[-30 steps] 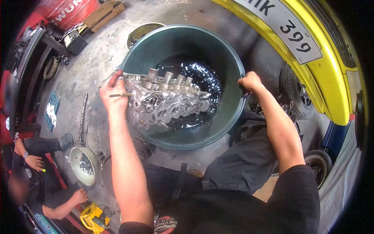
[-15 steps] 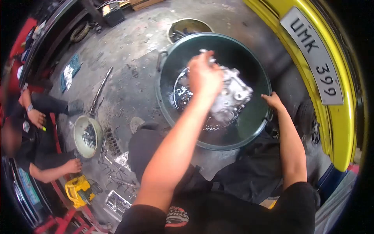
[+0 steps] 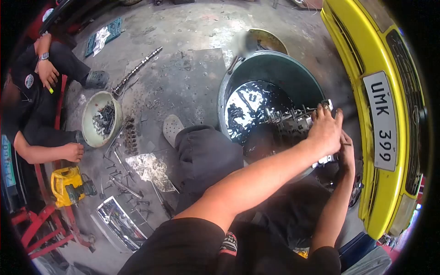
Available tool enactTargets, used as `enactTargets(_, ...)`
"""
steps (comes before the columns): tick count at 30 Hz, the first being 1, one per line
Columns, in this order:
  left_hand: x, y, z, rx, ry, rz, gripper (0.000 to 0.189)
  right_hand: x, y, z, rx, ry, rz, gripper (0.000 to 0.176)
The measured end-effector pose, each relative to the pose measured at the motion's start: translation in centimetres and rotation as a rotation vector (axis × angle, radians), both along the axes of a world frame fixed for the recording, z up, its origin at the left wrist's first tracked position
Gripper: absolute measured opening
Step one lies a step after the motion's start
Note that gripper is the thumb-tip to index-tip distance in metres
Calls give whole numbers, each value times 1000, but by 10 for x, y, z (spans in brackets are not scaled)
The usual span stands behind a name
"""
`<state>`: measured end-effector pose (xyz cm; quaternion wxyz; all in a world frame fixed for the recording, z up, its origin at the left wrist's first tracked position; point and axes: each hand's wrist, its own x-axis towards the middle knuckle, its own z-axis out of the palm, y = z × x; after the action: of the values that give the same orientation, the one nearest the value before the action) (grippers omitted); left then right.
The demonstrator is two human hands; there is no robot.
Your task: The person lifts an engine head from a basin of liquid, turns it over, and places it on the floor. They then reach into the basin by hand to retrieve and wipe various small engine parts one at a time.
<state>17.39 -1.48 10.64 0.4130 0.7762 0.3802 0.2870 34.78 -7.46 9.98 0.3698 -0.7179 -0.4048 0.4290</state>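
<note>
Since its weight is shared between rim and hands, the grey cast-metal cylinder head [image 3: 293,121] lies tilted at the edge of the round dark-green plastic basin [image 3: 228,91] nearest the car. One end is up by the rim and the other is down over the black, glossy liquid [image 3: 250,107], so drips would likely fall back inside.

The person's left hand [image 3: 326,130] reaches across the body, its grip closed over the raised end with the fingers curled on top, which seems to steady the part against sliding. The right hand [image 3: 347,149] comes up from below and sits just behind the left wrist. It is mostly hidden, so its grip cannot be told, nor whether it has the part or the rim.

Just beside the basin stands a yellow car bumper [image 3: 366,59]. On the stained concrete floor [image 3: 192,78], laid out apart from the liquid, are a long steel camshaft [image 3: 137,71], a pale round bowl [image 3: 88,121] of small metal pieces and a yellow power tool [image 3: 68,185]. A seated co-worker's hand [image 3: 71,151] rests near that bowl.
</note>
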Motion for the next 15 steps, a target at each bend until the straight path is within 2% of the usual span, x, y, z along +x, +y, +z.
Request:
enactTargets(2, -12, 4, -1, 90, 101, -44, 71, -11, 3, 3, 23, 40, -33, 38)
enactTargets(5, -38, -2, -7, 301, -18, 192, 67, -2, 13, 3, -34, -220, 26, 38)
enactTargets(6, -49, -1, -6, 258, -41, 256, 66, 5, 15, -2, 43, -215, 36, 38)
enactTargets(7, -62, 0, -5, 204, -61, 323, 66, 4, 16, -7, 108, -209, 49, 38)
enactTargets(8, -74, -5, -8, 131, -81, 394, 65, -18, 14, 13, 11, 28, 26, 40)
enactTargets(9, -77, -6, -20, 84, -156, 479, 65, -15, 13, 13, -41, 56, 68, 42)
enactTargets(11, -95, -4, -24, -407, -175, 372, 69, -10, 12, 12, 0, -92, 135, 44)
enactTargets(12, -97, -7, -43, -427, -212, 401, 67, 32, 16, -21, 103, -246, 131, 44)
enactTargets(13, -99, -4, -55, -594, -192, 336, 67, 7, 11, 7, 12, -316, 214, 42)
enactTargets(14, -72, -12, -79, -512, -196, 378, 63, 3, 18, 18, -60, -215, 223, 41)
enactTargets(15, -69, -18, -75, -673, -289, 213, 62, 2, 18, 26, -165, -112, 228, 41)
